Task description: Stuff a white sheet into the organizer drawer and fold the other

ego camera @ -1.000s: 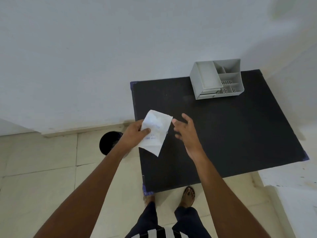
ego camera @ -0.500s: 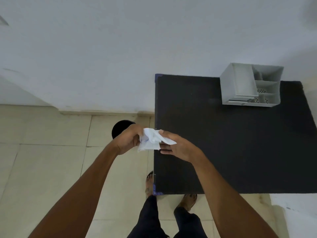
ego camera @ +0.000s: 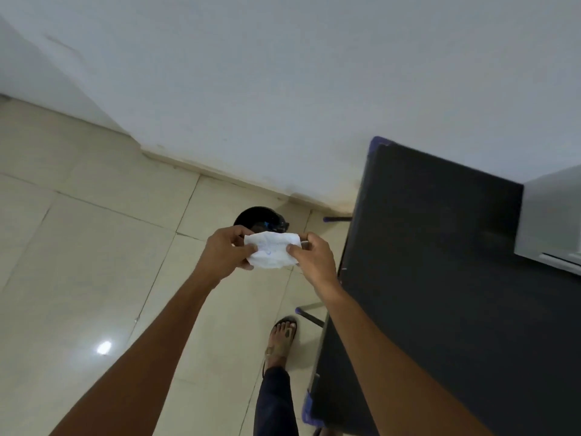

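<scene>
Pale floor tiles (ego camera: 78,247) and a white wall fill most of the view, with the black surface (ego camera: 440,278) pushed to the right. We hold the white sheet (ego camera: 272,251) stretched between both hands: the left hand (ego camera: 226,254) pinches its left end, the right hand (ego camera: 309,259) pinches its right end, both closed on it. The sheet hangs in the air over the floor, left of the surface and in front of a black round bin (ego camera: 261,218).

Compared with half a second ago, we have moved the sheet from above the surface edge out over the floor, and it now reads as a compact band, no longer a loose crumple. We judge folding is under way.

The organizer (ego camera: 553,221) has slid to the far right edge, only partly visible; we cannot tell the state of its drawer.
</scene>
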